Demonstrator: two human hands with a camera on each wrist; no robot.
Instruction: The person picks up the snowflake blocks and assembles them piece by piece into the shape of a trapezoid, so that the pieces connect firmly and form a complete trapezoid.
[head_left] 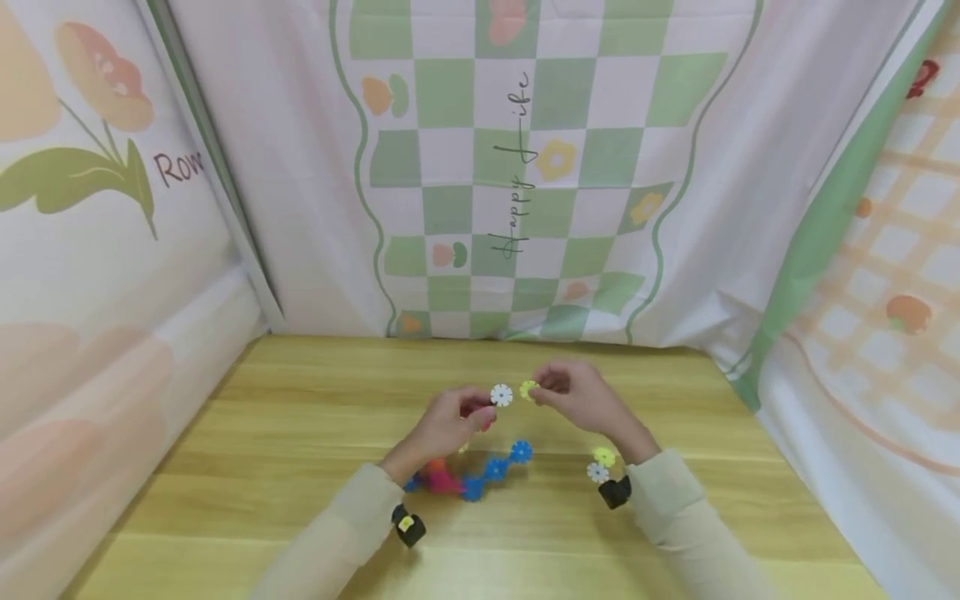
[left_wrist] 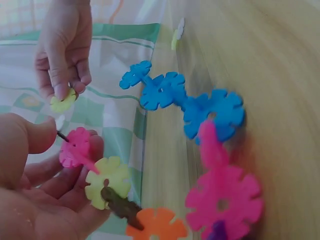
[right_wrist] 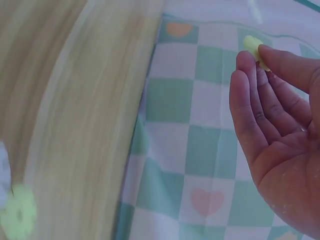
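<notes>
Between thumb and fingers, my left hand (head_left: 448, 423) holds one end of a chain of slotted plastic flower discs. A white disc (head_left: 501, 395) sticks out at that end, facing the head camera. Beyond the grip, the left wrist view shows a pink disc (left_wrist: 76, 147), a yellow disc (left_wrist: 107, 182), a dark brown disc (left_wrist: 121, 206) and an orange disc (left_wrist: 157, 225). Lower in the chain come a magenta disc (left_wrist: 225, 200) and several blue discs (left_wrist: 215, 115). My right hand (head_left: 581, 396) pinches a single yellow disc (head_left: 528, 390) by its edge, just right of the white one.
A loose yellow disc (head_left: 603, 456) and a white disc (head_left: 597, 472) lie together beside my right wrist on the wooden table (head_left: 315, 392). A checked cloth (head_left: 517, 167) hangs behind the table, with printed curtains at both sides. Black cameras sit on both wrists.
</notes>
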